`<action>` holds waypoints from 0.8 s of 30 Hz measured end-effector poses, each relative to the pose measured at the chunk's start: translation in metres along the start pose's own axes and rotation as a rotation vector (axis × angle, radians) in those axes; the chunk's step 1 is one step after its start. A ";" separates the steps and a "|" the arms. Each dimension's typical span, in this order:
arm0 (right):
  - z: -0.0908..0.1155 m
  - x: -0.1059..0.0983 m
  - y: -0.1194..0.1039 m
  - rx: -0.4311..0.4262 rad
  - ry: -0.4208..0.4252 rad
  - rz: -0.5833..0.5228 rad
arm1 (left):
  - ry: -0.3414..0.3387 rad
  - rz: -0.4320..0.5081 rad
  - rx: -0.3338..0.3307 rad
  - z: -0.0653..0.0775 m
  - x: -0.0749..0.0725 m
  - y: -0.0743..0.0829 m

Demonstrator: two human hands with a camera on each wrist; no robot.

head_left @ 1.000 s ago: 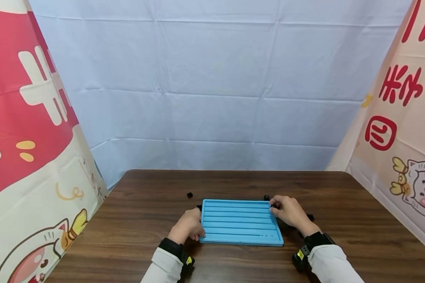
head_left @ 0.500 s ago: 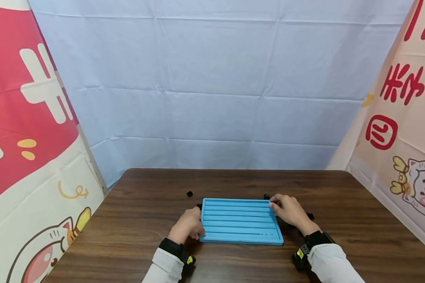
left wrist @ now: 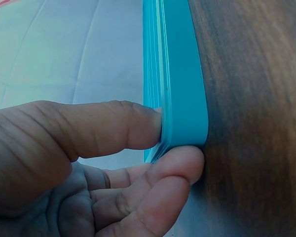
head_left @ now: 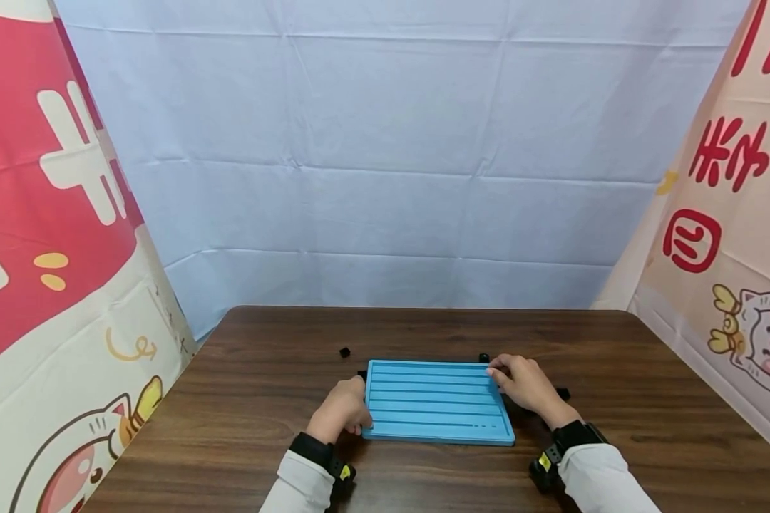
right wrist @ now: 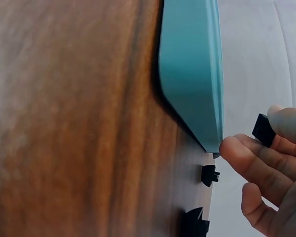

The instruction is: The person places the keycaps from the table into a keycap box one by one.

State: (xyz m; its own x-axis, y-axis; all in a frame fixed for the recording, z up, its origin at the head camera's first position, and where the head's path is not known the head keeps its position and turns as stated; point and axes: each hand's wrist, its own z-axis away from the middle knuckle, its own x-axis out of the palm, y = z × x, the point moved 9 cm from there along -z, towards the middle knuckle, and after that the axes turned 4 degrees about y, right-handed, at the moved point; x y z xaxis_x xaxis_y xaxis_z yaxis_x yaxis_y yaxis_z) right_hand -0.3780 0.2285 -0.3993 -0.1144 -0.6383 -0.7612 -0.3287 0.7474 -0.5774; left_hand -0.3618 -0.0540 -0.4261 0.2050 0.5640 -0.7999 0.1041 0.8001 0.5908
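A light-blue ridged board [head_left: 436, 402] with a raised rim lies on the table. At its front left corner my left hand [head_left: 343, 410] pinches the edge, thumb [left wrist: 138, 123] over the rim and curled fingertips [left wrist: 182, 163] against the outer side wall. My right hand [head_left: 522, 385] is at the far right corner of the board. In the right wrist view, its thumb and index finger pinch a small black block [right wrist: 263, 130], while another fingertip is right at the board's corner. The head view hides that block behind the fingers.
Small black pieces lie around the board: a cube [head_left: 344, 353] beyond it to the left, one [head_left: 484, 358] at the far edge, another [head_left: 562, 393] right of my right hand. A black piece [head_left: 362, 375] shows at the left edge. The brown table [head_left: 231, 413] extends around them.
Both hands and the board stay nearly in place. The black block seen between my right fingers in the head view a second ago is now covered by them.
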 end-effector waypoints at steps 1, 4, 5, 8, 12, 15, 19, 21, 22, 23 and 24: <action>0.000 0.000 0.001 0.006 -0.003 -0.003 | -0.002 0.002 0.000 0.000 0.000 0.000; 0.000 0.002 0.004 0.034 -0.012 -0.008 | -0.003 0.000 0.004 0.000 0.000 0.000; 0.000 0.002 0.005 0.037 -0.015 -0.007 | -0.002 0.001 0.005 0.000 0.000 0.000; -0.001 0.003 0.007 0.051 -0.022 -0.009 | -0.003 -0.002 0.007 0.000 0.001 0.000; -0.001 0.003 0.006 0.046 -0.026 -0.012 | -0.006 0.003 0.004 -0.001 0.001 -0.001; 0.000 0.003 0.004 0.036 -0.024 -0.010 | -0.004 0.006 0.002 -0.001 0.001 -0.002; 0.000 0.003 0.003 0.035 -0.027 -0.003 | -0.003 0.013 0.000 -0.003 0.001 -0.003; -0.001 0.003 0.003 0.040 -0.027 0.002 | -0.005 0.016 -0.004 -0.003 0.001 -0.003; -0.001 0.004 0.003 0.043 -0.026 0.005 | -0.007 0.017 -0.006 -0.003 0.001 -0.003; -0.001 0.004 0.003 0.045 -0.023 0.010 | -0.008 0.017 -0.008 -0.002 0.001 -0.003; -0.001 0.004 0.003 0.043 -0.019 0.020 | -0.010 0.016 -0.011 -0.002 0.000 -0.002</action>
State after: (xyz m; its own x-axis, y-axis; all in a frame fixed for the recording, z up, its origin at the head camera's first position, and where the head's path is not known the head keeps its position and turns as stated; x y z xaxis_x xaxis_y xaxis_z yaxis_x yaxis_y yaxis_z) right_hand -0.3807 0.2276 -0.4034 -0.1024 -0.6198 -0.7780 -0.2861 0.7674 -0.5737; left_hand -0.3644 -0.0554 -0.4280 0.2160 0.5749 -0.7892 0.0905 0.7930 0.6025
